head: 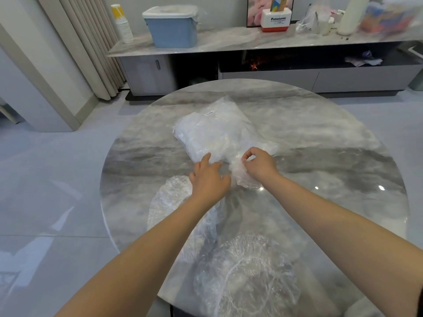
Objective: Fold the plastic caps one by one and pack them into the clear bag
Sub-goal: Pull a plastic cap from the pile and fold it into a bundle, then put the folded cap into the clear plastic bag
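**Two hands at the mouth of the bag, two loose caps nearer you**

Your round marble table (343, 138) is the landmark here. One clear bag (212, 131) lies near its middle, already stuffed with white folded plastic, a small white label on its far side. Both of your hands meet at the bag's near end.

Your left hand (209, 179) lies palm down with its fingers spread and fairly straight, their tips touching the near edge of the bag; it grips nothing that you can make out. Your right hand (258, 164) has its fingers curled, thumb and forefinger pinched together on a crumpled folded cap (246, 179), which hangs bunched under the hand, just beside the bag's opening.

Two more caps lie loose on the table's near half. One crinkled cap (169, 195) sits under your left forearm, towards the table's left edge. The other, an opened-out cap (249, 275) with its gathered rim showing as a ring, lies flat at the near edge, between your two forearms.

Beyond the table stands a long low cabinet (229, 42) with one blue lidded box (171, 26) on it.
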### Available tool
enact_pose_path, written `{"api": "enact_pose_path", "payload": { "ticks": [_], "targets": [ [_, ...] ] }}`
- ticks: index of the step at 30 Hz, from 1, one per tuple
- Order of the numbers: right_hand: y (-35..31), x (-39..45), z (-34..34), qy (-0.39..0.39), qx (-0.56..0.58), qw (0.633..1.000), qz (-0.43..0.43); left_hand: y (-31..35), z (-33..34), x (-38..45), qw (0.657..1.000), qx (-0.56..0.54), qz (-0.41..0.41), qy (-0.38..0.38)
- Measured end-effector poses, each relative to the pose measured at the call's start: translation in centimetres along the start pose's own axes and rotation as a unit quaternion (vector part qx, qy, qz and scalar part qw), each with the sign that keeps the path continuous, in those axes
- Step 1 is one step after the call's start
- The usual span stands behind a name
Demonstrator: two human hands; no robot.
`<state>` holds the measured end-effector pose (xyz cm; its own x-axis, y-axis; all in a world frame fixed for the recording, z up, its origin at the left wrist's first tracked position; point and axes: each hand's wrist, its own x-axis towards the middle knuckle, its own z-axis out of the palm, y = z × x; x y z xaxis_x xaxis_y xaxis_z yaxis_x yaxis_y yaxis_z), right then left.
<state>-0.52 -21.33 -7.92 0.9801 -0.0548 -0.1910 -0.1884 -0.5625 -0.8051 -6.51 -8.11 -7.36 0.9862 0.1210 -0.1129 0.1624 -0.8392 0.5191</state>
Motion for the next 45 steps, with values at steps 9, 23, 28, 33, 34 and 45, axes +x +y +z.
{"api": "enact_pose_path", "payload": {
  "ticks": [9,23,28,33,34,45],
  "targets": [
    [0.0,2.8,2.8,0.002,0.265,0.962,0.069,-0.3,1.1,-0.6,0.996,0.043,0.059,0.045],
    [-1.7,7.8,7.5,0.097,0.070,0.987,-0.103,-0.7,1.4,-0.6,0.994,0.018,0.084,0.073],
    [-2.2,8.8,8.2,0.130,-0.051,0.989,-0.054,-0.8,1.2,-0.6,0.994,0.020,0.090,0.067],
    [-1.2,8.1,7.7,0.084,-0.127,0.985,-0.079,-0.9,1.2,-0.2,0.994,0.040,0.080,0.063],
    [-0.9,7.8,7.4,0.075,-0.129,0.986,-0.081,-0.9,1.2,-0.2,0.994,0.047,0.076,0.060],
    [0.6,1.3,2.6,-0.031,-0.146,0.980,-0.133,-0.7,-0.2,-3.3,0.995,0.086,0.052,0.003]
  ]
}}
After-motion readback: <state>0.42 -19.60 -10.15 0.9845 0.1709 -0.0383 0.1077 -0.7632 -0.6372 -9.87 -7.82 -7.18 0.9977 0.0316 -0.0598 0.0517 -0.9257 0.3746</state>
